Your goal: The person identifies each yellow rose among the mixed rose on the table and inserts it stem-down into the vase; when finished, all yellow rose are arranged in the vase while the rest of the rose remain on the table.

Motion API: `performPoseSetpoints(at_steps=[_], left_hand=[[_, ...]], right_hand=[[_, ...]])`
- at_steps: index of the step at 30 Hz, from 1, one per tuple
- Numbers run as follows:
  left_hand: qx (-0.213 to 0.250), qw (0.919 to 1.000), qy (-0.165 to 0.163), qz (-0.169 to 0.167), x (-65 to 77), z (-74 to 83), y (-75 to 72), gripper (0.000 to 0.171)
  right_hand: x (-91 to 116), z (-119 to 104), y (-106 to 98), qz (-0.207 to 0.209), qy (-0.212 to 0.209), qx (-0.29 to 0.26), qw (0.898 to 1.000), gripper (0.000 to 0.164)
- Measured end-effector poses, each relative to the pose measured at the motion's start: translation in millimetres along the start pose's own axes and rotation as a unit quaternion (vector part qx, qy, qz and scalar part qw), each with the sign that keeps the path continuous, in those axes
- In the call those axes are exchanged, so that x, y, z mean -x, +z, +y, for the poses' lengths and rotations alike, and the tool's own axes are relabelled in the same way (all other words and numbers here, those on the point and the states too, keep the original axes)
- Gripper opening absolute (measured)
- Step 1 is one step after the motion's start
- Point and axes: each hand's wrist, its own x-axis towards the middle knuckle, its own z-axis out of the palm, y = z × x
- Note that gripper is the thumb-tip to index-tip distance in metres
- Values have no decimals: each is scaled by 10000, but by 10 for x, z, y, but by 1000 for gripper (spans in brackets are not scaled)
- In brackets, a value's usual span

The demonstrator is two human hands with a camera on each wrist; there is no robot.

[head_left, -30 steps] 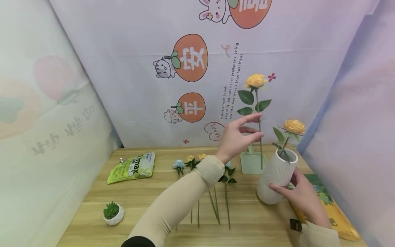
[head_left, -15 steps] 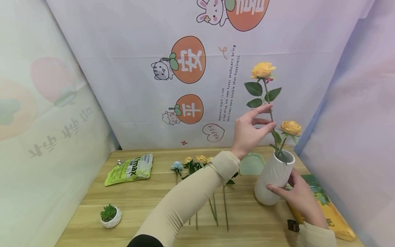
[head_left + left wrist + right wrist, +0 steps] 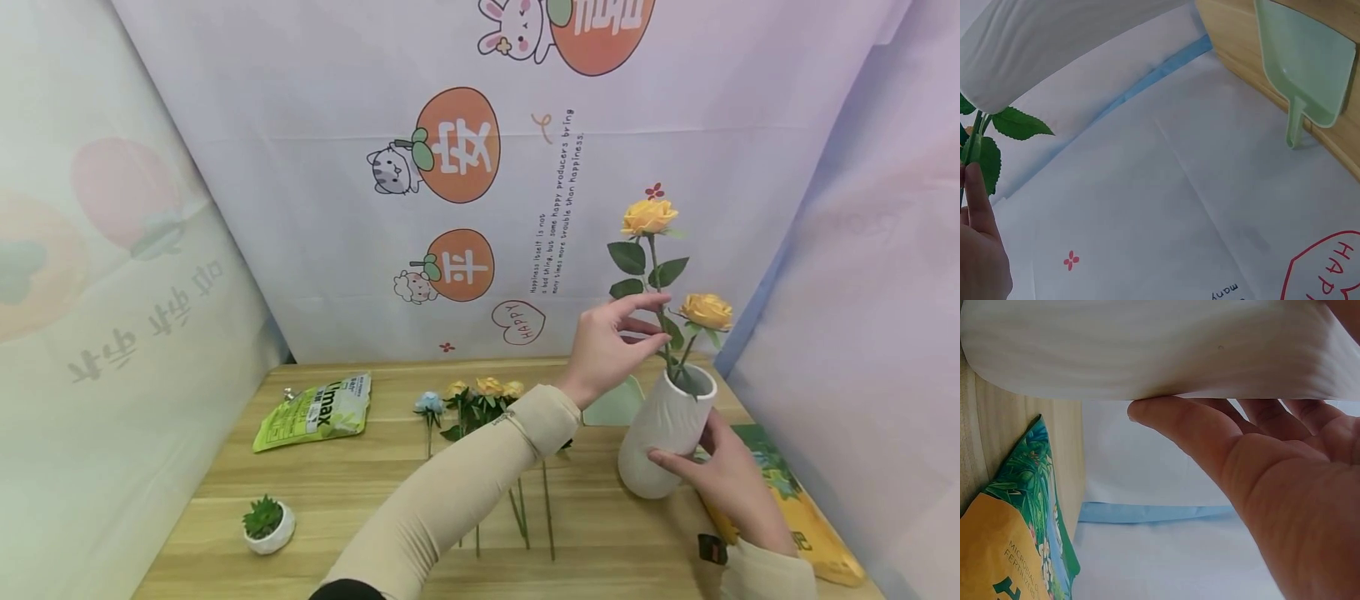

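My left hand (image 3: 611, 343) pinches the stem of a yellow rose (image 3: 649, 217) above the mouth of a white vase (image 3: 660, 437); the lower stem runs down into the opening. A second yellow rose (image 3: 707, 311) stands in the vase, leaning right. Around the vase's lower side, my right hand (image 3: 733, 483) holds it tilted slightly to the right. In the right wrist view the thumb (image 3: 1179, 422) presses against the vase wall. The left wrist view catches the left fingers at the stem beside green leaves (image 3: 1019, 123), just off the vase rim.
Several blue and yellow roses (image 3: 487, 400) lie mid-table, partly behind the left sleeve. A green dustpan (image 3: 615, 404) sits behind the vase. An orange and green fertilizer bag (image 3: 813, 517) lies at right. At left are a green pouch (image 3: 315, 412) and a potted succulent (image 3: 268, 523).
The left hand has carried the rose rightward over the vase, then lowered it so its stem goes into the mouth. The right hand keeps its hold on the vase.
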Motion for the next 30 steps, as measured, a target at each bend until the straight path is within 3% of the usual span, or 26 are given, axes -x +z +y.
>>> performPoseSetpoints(at_steps=[6, 17, 26, 30], left_hand=[[-157, 9994, -60, -293, 108, -82, 35, 44], [-1085, 9896, 456, -828, 253, -180, 91, 32], [-1768, 9750, 380, -1290, 335, -200, 77, 40], [-1782, 9746, 454, -1282, 354, -230, 61, 45]], right_hand=[[8, -3, 4, 26, -60, 11, 10000, 113], [13, 14, 1, -31, -110, -71, 9999, 114], [17, 19, -6, -74, -90, -98, 9999, 112], [16, 18, -4, -88, -92, -80, 9999, 113]])
